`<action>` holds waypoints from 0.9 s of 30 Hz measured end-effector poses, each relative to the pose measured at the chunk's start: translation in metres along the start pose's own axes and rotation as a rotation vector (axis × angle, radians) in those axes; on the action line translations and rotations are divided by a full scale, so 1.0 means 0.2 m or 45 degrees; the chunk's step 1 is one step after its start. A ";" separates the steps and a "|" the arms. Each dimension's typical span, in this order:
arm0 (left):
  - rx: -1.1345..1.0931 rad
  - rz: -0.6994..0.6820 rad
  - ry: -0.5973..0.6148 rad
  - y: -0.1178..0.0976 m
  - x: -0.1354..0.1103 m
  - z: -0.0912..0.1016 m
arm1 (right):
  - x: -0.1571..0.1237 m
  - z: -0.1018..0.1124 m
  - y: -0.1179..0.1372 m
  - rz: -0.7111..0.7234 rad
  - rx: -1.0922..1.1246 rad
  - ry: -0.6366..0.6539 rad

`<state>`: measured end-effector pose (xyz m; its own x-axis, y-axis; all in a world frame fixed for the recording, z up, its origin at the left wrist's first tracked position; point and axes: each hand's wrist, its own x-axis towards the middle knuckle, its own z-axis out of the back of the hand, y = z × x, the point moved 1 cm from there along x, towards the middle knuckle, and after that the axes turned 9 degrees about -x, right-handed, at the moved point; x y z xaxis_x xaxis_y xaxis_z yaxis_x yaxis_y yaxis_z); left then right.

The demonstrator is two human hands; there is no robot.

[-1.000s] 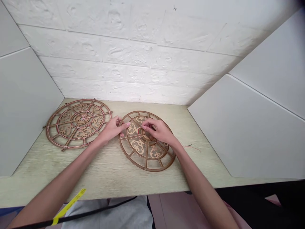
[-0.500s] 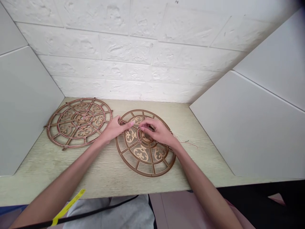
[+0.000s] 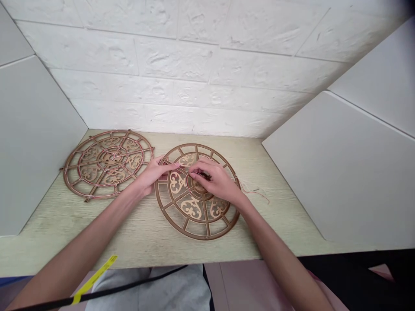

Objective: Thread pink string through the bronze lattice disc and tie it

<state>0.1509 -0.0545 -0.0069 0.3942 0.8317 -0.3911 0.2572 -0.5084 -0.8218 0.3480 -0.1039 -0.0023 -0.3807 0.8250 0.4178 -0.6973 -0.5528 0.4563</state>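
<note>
A round brown openwork frame (image 3: 207, 231) with scroll-shaped inserts lies in front of me, its left edge apparently lifted a little. My left hand (image 3: 154, 175) grips that edge, thumb on top and fingers partly hidden beneath. Near the hub, my right hand (image 3: 212, 176) pinches a thin reddish wire (image 3: 187, 182) that curves around the central ring. The wire's loose end trails off past the frame's right rim. The fingertips of my right hand cover part of the hub. A second round frame (image 3: 87, 196), with similar wire laid along its rings, rests to the left.
A pale wooden tabletop (image 3: 139, 237) carries both frames. White brick-patterned wall (image 3: 155, 86) rises behind, with grey panels (image 3: 35, 147) to the left and right (image 3: 363, 181). A black cable (image 3: 129, 286) with a yellow tag (image 3: 97, 276) hangs across the front.
The frame's left edge has tilted up slightly, and my left fingers have slid under it. My right hand keeps its pinch near the hub. The view has shifted slightly.
</note>
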 end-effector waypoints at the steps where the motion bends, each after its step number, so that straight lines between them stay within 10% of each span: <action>1: -0.017 0.008 0.005 0.00 0.00 0.00 | 0.00 0.00 0.00 0.008 0.004 0.004; 12: 0.399 -0.242 -0.029 0.04 0.05 0.05 | 0.00 0.00 0.00 -0.003 0.039 0.040; 19: 0.946 -0.704 0.294 0.03 0.09 0.10 | 0.00 -0.01 -0.02 -0.040 0.100 0.037; 27: 1.111 -0.659 0.369 0.00 0.06 0.09 | -0.01 -0.03 -0.02 -0.164 0.202 -0.045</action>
<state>0.1393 -0.0405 -0.0204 0.6434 0.7574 0.1116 -0.2244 0.3260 -0.9184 0.3483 -0.1028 -0.0109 -0.2713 0.8869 0.3739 -0.6333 -0.4570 0.6246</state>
